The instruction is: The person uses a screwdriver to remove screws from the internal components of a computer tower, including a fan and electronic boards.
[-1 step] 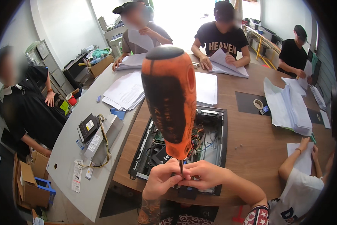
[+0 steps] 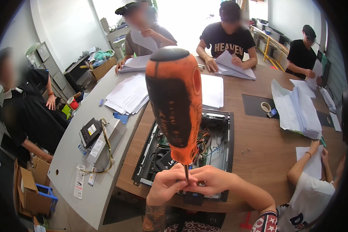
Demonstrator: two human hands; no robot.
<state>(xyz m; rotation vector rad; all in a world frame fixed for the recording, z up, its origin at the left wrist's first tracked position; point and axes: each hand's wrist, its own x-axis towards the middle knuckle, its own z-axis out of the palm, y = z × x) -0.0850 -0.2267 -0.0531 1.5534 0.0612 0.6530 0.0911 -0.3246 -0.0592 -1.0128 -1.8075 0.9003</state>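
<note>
Pinching the thin metal shaft of an orange-and-black screwdriver (image 2: 174,104), I have my left hand (image 2: 164,189) and right hand (image 2: 212,179) brought together, thumbs and fingertips closed around it. The screwdriver stands nearly upright, its thick handle above my hands; my fingers hide the tip, so I cannot tell what it touches. Beneath it, an open computer case (image 2: 230,154) with boards and coloured cables inside lies on the brown table (image 2: 259,189). Some tiny metal pieces (image 2: 245,150) sit on the wood to the right of the case. On the grey table (image 2: 69,166) to my left are a metal power supply (image 2: 110,141) with wires and a black drive (image 2: 90,130). Across from me, two people handle white papers (image 2: 236,69).
</note>
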